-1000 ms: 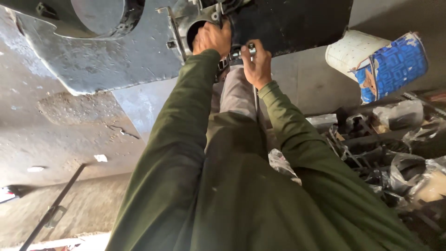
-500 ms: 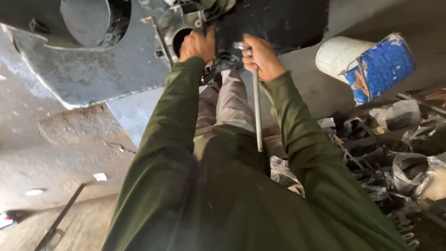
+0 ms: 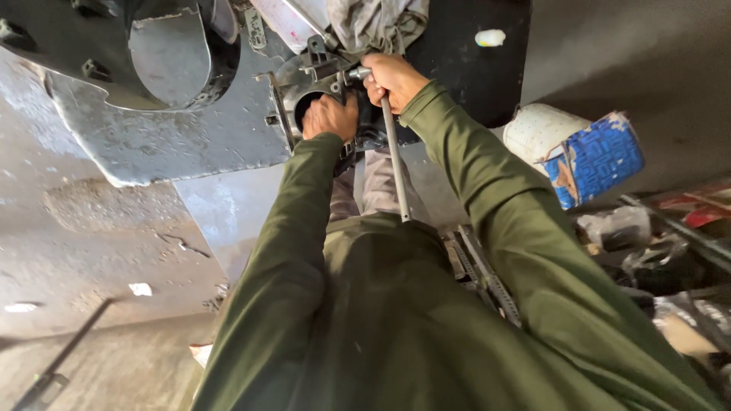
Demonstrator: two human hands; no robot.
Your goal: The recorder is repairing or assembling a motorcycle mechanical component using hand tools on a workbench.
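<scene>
While my left hand (image 3: 330, 118) presses flat on the metal housing (image 3: 304, 84) beside its round opening, my right hand (image 3: 392, 78) grips the ratchet wrench (image 3: 394, 156) (fingers wrapped tight) at the housing's right edge.

You have two hands at work: your left hand (image 3: 329, 118) rests on the one metal housing (image 3: 304, 91), and your right hand (image 3: 392, 78) is closed around the top of the one long metal wrench handle (image 3: 395, 160). Above them hangs one crumpled grey rag (image 3: 373, 23). One white bucket (image 3: 537, 131) lies to your right, with one blue patterned bag (image 3: 601, 156) against it. One large grey metal panel (image 3: 175, 133) fills the left. Both of your sleeves are olive green.
</scene>
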